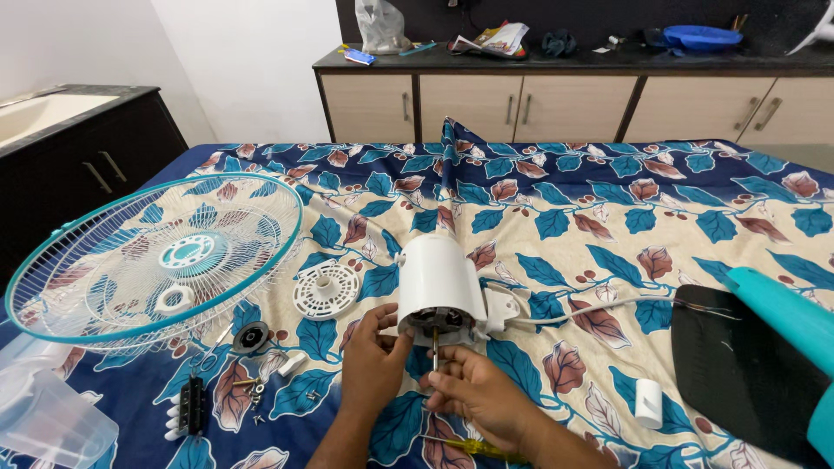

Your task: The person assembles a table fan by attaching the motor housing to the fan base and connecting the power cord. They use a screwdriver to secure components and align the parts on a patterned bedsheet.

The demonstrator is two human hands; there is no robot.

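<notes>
While the left hand cups the rim of the white fan motor housing, lying mid-bed, the right hand, at five o'clock, pinches its steel shaft; likely heavy, rigid, smooth, best gripped around the casing.

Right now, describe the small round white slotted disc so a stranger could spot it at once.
Start at the big teal-rimmed fan guard lying on the left of the leaf-patterned bedsheet. Just off its right edge, between it and the white motor housing the hands are at, lies the slotted disc. Unlike the small black round part nearby, it is white with a raised centre hub.
</notes>
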